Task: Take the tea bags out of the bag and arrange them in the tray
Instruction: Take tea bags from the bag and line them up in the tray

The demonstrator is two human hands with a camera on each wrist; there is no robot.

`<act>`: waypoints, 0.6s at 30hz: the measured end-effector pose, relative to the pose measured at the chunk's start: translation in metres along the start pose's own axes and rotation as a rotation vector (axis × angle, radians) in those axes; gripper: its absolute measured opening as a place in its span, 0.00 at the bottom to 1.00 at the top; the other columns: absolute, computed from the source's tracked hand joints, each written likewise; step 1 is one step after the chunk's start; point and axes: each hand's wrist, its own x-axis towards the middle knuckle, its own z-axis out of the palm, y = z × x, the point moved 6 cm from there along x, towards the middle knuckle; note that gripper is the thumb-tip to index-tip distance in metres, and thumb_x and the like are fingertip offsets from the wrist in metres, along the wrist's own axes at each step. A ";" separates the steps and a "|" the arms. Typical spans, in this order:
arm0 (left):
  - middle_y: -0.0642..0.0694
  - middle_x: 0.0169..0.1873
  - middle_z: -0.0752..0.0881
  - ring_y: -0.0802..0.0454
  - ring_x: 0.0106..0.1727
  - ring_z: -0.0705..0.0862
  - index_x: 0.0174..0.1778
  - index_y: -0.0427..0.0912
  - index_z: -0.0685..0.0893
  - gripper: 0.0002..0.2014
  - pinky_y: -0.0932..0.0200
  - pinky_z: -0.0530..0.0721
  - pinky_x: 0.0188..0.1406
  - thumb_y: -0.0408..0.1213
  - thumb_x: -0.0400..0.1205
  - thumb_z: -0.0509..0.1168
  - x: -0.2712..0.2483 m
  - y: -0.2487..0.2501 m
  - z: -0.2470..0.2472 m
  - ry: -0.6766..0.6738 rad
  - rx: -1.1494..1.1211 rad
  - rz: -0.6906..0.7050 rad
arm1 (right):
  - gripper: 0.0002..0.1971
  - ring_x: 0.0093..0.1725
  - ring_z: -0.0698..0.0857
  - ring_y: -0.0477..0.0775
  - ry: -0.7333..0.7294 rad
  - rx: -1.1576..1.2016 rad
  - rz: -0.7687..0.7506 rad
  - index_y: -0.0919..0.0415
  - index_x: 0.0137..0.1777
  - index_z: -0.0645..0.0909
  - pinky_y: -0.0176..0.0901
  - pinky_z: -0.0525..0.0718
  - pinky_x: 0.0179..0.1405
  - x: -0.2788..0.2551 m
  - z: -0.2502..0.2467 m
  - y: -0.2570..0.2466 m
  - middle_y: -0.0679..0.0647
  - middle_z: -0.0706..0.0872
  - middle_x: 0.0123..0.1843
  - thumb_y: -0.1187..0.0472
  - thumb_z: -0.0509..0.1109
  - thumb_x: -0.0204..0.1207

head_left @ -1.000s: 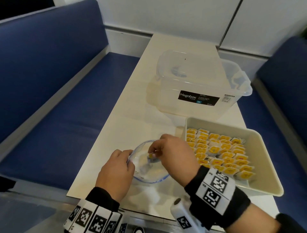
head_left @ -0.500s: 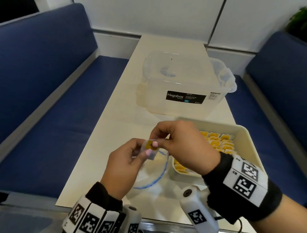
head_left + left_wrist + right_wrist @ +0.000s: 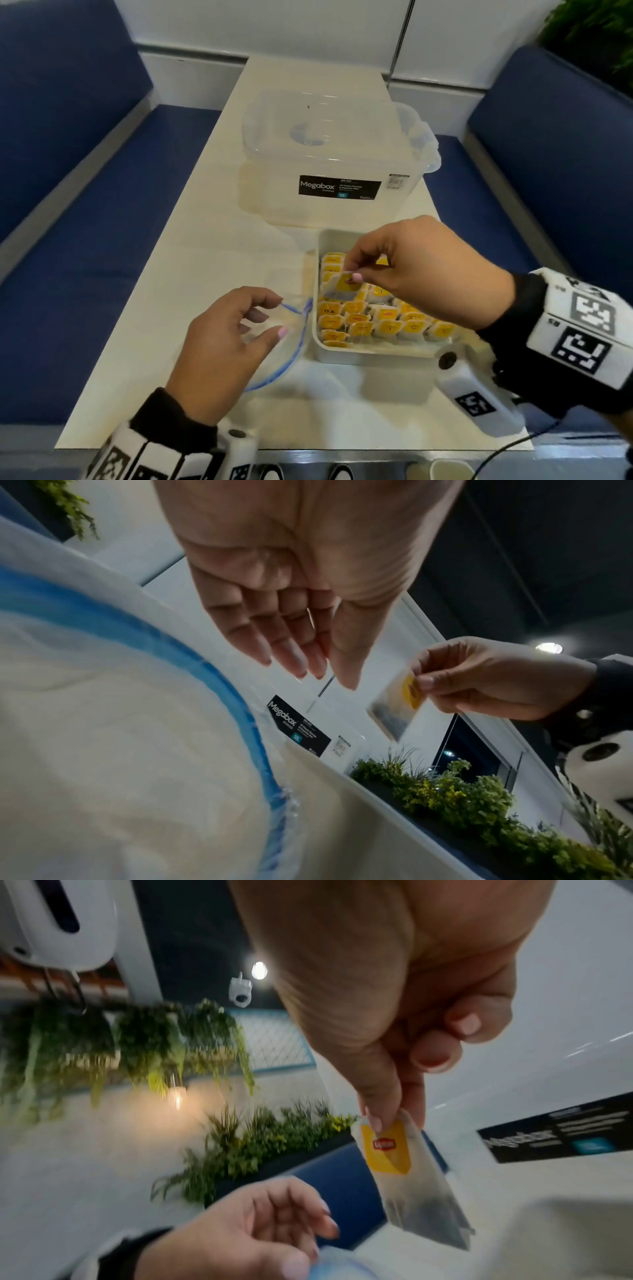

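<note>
My right hand (image 3: pixel 352 274) pinches a tea bag (image 3: pixel 339 286) by its yellow tag between thumb and forefinger. It hangs above the left side of the cream tray (image 3: pixel 359 356), over several rows of yellow-tagged tea bags (image 3: pixel 376 322). The right wrist view shows the same tea bag (image 3: pixel 411 1177) dangling from my right hand (image 3: pixel 387 1123). My left hand (image 3: pixel 279 317) hovers with loosely curled fingers over the mouth of the clear blue-sealed zip bag (image 3: pixel 287 356), which lies just left of the tray. In the left wrist view my left hand (image 3: pixel 308 669) holds nothing.
A clear lidded Megabox storage box (image 3: pixel 329 154) stands on the table behind the tray. Blue benches (image 3: pixel 102 240) flank the narrow cream table (image 3: pixel 205 274). A paper cup (image 3: pixel 448 471) sits below the near table edge.
My right hand drew the tea bag out of the zip bag and carried it right, over the tray. My left hand let go of the tea bag and stays by the zip bag.
</note>
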 end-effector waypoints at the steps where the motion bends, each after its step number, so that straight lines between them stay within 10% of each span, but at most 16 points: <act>1: 0.70 0.47 0.82 0.66 0.46 0.81 0.45 0.57 0.83 0.15 0.81 0.74 0.42 0.33 0.71 0.76 -0.001 -0.002 -0.002 0.007 0.045 0.010 | 0.05 0.41 0.84 0.42 -0.030 -0.046 0.004 0.45 0.49 0.87 0.33 0.79 0.43 -0.002 0.001 0.005 0.43 0.89 0.42 0.52 0.72 0.76; 18: 0.77 0.42 0.79 0.74 0.45 0.77 0.40 0.59 0.81 0.12 0.74 0.75 0.38 0.37 0.70 0.75 -0.005 -0.021 -0.023 0.099 0.102 -0.120 | 0.05 0.37 0.80 0.51 -0.487 -0.308 -0.020 0.51 0.40 0.83 0.39 0.79 0.33 0.012 0.080 0.048 0.48 0.84 0.36 0.60 0.67 0.72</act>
